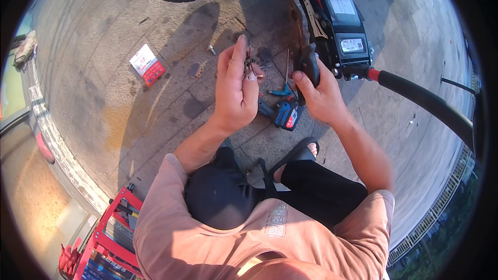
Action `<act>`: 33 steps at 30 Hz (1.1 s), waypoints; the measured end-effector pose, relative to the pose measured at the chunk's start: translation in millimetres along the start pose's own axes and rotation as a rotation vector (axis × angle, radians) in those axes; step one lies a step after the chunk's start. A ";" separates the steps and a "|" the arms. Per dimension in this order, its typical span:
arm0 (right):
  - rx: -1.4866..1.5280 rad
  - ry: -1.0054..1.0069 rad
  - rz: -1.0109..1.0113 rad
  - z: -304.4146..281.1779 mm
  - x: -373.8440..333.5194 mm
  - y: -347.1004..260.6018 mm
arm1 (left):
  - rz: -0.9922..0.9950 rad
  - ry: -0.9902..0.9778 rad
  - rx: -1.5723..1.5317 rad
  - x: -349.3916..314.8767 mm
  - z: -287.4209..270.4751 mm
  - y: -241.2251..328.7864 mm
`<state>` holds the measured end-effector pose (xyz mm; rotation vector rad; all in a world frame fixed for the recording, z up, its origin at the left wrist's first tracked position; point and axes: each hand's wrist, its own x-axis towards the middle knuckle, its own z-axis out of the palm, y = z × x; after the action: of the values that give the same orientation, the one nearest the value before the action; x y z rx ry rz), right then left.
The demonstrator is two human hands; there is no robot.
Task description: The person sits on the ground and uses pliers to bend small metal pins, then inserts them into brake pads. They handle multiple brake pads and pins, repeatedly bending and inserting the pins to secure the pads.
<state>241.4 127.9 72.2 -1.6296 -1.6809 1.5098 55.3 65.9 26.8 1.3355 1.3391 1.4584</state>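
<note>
Your left hand (pixel 234 91) has thumb and fingers closed on what appears to be a small metal part (pixel 248 65), left of and apart from the pliers (pixel 309 62) your right hand (pixel 326 93) grasps, long axis pointing away from you.

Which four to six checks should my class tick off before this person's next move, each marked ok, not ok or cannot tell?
1. Right grip closed on the dark-handled pliers: ok.
2. Left grip holding the small metal piece: ok, held at the thumb and fingers.
3. Pliers apart from that piece: ok, there is a gap between them.
4. Condition of that piece: cannot tell; it is too small and partly covered by fingers.
5. Blue power tool set down: ok, it rests on the paving.
6. Loose bolt picked up: not ok, it lies on the paving.
</note>
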 end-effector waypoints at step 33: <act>-0.684 0.220 -0.570 3.0 11.2 14.3 | -0.589 0.036 -1.104 7.6 -25.5 -1.2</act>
<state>243.0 133.0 54.6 -1.3237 -2.3985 0.4881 28.9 68.1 29.4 0.1726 0.6171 1.4105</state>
